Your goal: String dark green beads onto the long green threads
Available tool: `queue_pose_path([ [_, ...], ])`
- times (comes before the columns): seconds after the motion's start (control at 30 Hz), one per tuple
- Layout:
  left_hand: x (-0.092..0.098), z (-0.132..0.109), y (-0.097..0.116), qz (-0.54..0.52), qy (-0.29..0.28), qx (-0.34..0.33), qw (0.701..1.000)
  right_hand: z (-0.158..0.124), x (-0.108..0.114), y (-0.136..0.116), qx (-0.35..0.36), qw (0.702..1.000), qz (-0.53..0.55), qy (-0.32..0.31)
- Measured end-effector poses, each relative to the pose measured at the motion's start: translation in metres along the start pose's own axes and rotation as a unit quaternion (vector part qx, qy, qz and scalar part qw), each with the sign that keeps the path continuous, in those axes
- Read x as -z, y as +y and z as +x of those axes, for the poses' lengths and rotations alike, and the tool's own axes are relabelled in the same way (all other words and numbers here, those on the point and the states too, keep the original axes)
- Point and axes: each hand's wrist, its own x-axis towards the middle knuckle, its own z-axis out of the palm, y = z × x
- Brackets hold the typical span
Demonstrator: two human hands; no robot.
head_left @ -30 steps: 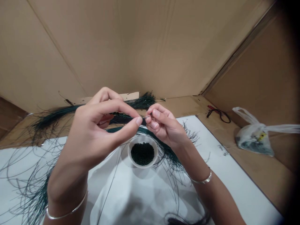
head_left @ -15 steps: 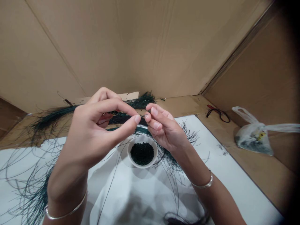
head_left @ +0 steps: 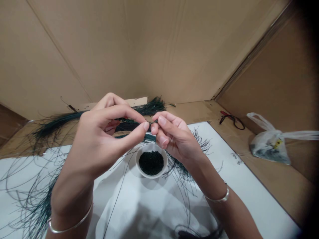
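Observation:
My left hand [head_left: 104, 132] and my right hand [head_left: 173, 137] are raised close together above a small white bowl [head_left: 151, 177] of dark green beads [head_left: 151, 163]. Each pinches a fine dark strand [head_left: 151, 122] between thumb and fingertips; it is too thin to tell whether a needle is on it. A bundle of long dark green fibres [head_left: 57, 121] runs behind my hands, and loose ends spread over the white sheet [head_left: 236, 172] to the left and around the bowl. A thin metal bangle circles each wrist.
Brown cardboard walls [head_left: 149, 49] rise behind the work surface. At the right, on the cardboard, lie a red and black cord [head_left: 231, 120] and a knotted white plastic bag [head_left: 269, 149] with dark contents. A darker bundle of fibres lies at the bottom edge.
My right hand has moved left and rotated slightly, bringing its fingertips almost against those of my left hand. The bowl and fibres stay in place.

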Motion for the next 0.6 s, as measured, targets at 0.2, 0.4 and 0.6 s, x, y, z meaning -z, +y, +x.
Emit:
queue_pose_path([
  [0.2,-0.0004,0.0004,0.0000,0.005,0.001,-0.007,1.000,0.0013,0.0013,-0.0003,-0.013,1.000,-0.023,0.014],
  [0.4,0.0003,-0.0003,0.0006,-0.004,0.000,-0.004,1.000,0.0011,0.0002,-0.0010,-0.022,1.000,-0.014,0.015],
  [0.6,-0.0003,-0.0004,0.0015,-0.012,0.001,0.003,1.000,0.0003,0.0004,-0.0016,-0.013,1.000,0.004,-0.004],
])
